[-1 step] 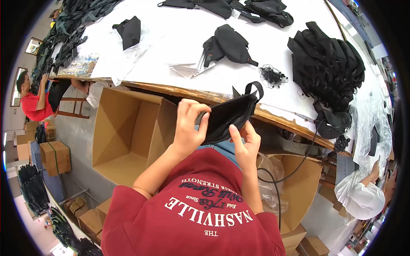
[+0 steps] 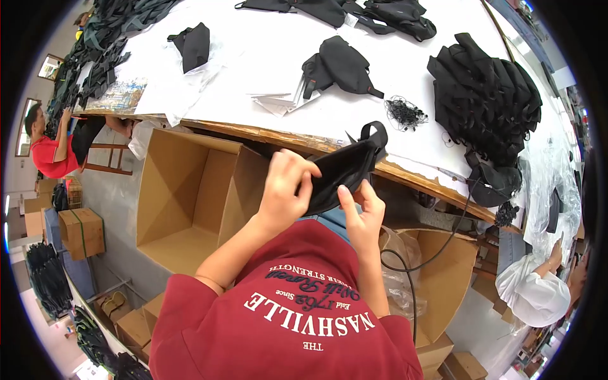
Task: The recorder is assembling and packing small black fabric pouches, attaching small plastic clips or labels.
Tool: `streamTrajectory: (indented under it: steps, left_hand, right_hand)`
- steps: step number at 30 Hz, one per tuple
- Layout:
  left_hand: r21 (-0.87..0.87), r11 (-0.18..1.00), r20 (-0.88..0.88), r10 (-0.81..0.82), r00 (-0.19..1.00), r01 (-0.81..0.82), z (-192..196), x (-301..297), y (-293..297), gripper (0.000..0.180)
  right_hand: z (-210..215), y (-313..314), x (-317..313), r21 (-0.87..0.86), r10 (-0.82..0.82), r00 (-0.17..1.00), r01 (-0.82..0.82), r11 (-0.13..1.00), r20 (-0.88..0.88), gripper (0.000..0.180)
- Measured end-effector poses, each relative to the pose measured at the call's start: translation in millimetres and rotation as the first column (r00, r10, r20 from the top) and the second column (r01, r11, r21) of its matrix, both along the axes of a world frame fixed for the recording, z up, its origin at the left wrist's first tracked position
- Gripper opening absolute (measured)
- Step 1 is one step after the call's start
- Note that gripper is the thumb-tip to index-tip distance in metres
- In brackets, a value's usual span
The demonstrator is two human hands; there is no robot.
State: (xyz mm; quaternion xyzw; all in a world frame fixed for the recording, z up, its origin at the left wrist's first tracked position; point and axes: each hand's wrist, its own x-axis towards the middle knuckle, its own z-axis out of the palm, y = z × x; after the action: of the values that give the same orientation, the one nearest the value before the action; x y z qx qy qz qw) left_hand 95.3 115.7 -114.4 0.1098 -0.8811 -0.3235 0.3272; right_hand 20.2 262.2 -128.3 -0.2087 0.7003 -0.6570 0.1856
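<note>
At the bench (image 2: 266,60) edge, both hands grip a black pouch (image 2: 345,168): left hand (image 2: 283,190) fingers clenched on its near edge, right hand (image 2: 362,212) fingers pinching the lower corner. Looks soft, light, floppy; probably best held at seams or the strap loop above the fingers. Below-left of the fingers, an open cardboard box (image 2: 190,196) looks empty. Right of them, another box (image 2: 437,278) holds a clear plastic liner.

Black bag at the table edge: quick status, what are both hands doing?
Left hand and right hand both grip black bag. Held over wooden table edge. Open cardboard box below left.
</note>
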Motion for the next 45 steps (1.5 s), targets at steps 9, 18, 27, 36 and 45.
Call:
streamTrajectory:
  steps: [9,18,27,36,45]
  left_hand:
    - [0.229,0.955,0.276,-0.250,0.928,0.189,-10.6,26.6,19.0,0.043]
    - [0.361,0.932,0.267,-0.123,0.956,0.019,-35.5,32.5,0.5,0.024]
    - [0.531,0.833,0.286,-0.349,0.892,0.156,-39.8,27.1,-1.7,0.023]
    - [0.705,0.708,0.356,-0.401,0.844,0.039,-35.8,36.4,-0.9,0.023]
    - [0.887,0.459,0.144,-0.380,0.914,0.051,-28.1,43.9,-4.6,0.019]
  right_hand:
    - [-18.9,-3.9,19.2,-0.046,-0.054,0.986,0.047,0.998,-0.159,0.016]
    - [-16.4,26.2,21.6,0.003,0.096,0.995,-0.096,0.995,-0.041,0.015]
    - [-52.4,49.8,-17.2,0.166,0.236,0.972,-0.235,0.958,0.017,0.074]
    - [-64.3,47.1,-17.5,0.081,0.157,0.975,-0.146,0.986,-0.158,0.060]
    - [-93.6,34.8,-6.0,0.168,0.352,0.934,-0.338,0.926,-0.060,0.066]
